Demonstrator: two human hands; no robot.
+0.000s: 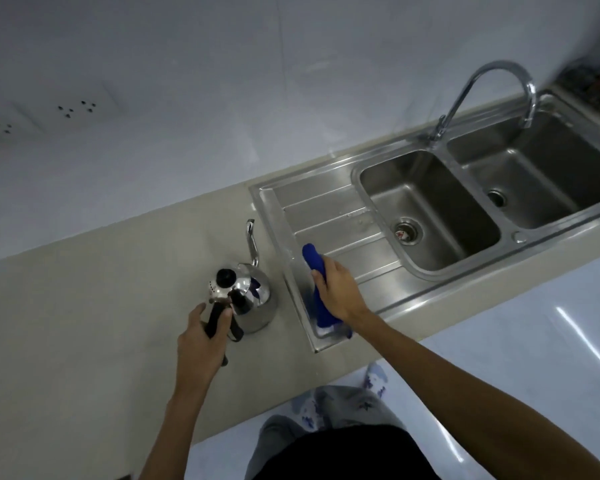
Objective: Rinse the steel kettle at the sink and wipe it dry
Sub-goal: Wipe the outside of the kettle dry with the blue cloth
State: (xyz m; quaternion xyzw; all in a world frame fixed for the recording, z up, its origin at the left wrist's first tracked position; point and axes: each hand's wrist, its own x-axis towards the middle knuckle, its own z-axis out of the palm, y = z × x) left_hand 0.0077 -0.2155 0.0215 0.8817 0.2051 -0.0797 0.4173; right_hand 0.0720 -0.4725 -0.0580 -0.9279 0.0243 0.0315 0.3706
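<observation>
Left hand (201,336) clamped on shiny steel kettle's (253,299) black handle, on beige counter (84,306); right hand (338,292) grips blue cloth (317,289) on drainboard (343,216); rinsing apparently not started.

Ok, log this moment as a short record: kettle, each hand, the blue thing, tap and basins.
kettle: steel kettle upright on the beige counter, left of the sink, black lid knob on top
left hand: left hand closed around the kettle's black handle
right hand: right hand holding a blue cloth above the ribbed drainboard
tap: faucet arched over the right basin, no water seen running
basins: left basin and right basin both hold nothing
</observation>
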